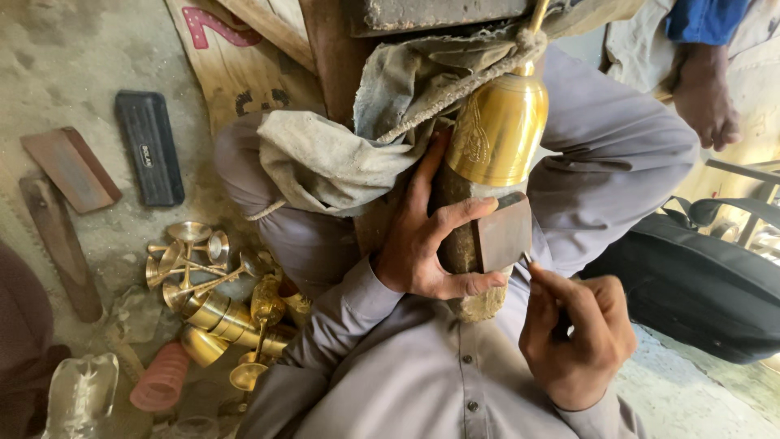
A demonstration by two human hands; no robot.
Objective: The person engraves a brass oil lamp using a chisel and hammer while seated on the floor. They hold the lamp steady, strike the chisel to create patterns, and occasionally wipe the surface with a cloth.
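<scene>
Left hand [431, 244] grips a brown block [504, 234] against the brass cup [497, 128]; right hand [575, 337] pinches a thin tool beside it. Brass goblets [213, 284] lie heaped far left.

Gold bell [497, 130], leaf engraving on its side.
Brown block [504, 234] below it; grey cloth [341, 154] beside; pile of gold goblets [213, 280]; black case [149, 147]; pink ribbed tube [162, 377]; black bag [699, 284].
</scene>
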